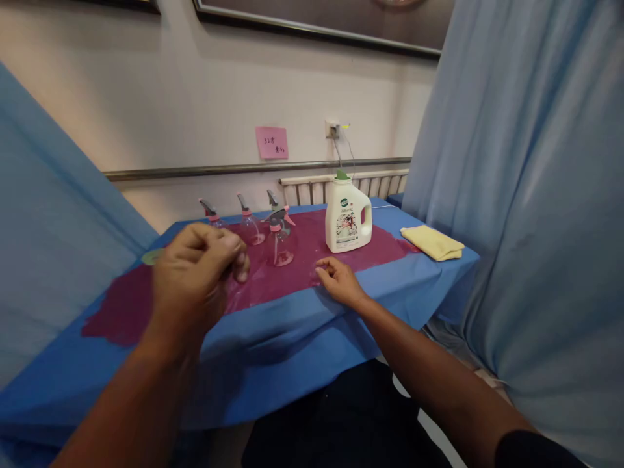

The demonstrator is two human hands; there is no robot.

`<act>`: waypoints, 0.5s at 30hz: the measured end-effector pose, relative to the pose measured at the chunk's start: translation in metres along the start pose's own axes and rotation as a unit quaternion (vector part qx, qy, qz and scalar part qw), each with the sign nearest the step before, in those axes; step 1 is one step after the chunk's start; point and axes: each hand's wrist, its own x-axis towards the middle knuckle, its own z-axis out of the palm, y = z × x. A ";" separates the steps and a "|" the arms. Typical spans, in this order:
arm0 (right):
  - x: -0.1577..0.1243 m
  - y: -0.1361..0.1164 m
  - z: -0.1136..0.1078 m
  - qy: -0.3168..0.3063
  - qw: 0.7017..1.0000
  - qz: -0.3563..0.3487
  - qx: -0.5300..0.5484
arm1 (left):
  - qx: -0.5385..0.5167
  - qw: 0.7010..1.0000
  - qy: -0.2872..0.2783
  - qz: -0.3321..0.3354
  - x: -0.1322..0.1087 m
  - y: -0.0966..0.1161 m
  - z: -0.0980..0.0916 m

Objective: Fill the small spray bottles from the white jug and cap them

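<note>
My left hand [195,276] hovers above the maroon cloth [302,266], fingers curled inward, and I see nothing in them. Just beyond its fingertips stands a clear spray bottle [279,242] with a pink and grey trigger head; three more spray bottles [246,224] line up behind it. My right hand [338,279] rests on the cloth's near edge, fingers loosely bent and apart, holding nothing. A white detergent jug [347,218] with a green cap stands upright behind my right hand.
A blue sheet covers the table [292,338]. A folded yellow cloth [431,242] lies at the right end. Blue curtains hang at left [53,227] and right [526,195]. A pink note [272,142] and a wall socket [333,129] sit on the back wall.
</note>
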 end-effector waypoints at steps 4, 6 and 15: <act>-0.002 -0.003 -0.001 -0.015 1.000 -0.006 -0.013 | 0.094 0.989 0.057 -0.094 0.032 -0.093 -0.015; -0.002 -0.003 -0.002 -0.022 1.000 -0.007 -0.018 | 0.128 0.984 0.050 -0.114 0.043 -0.130 -0.026; 0.020 -0.021 -0.002 -0.095 0.994 -0.036 -0.045 | 0.190 0.981 0.044 -0.023 0.069 -0.183 -0.024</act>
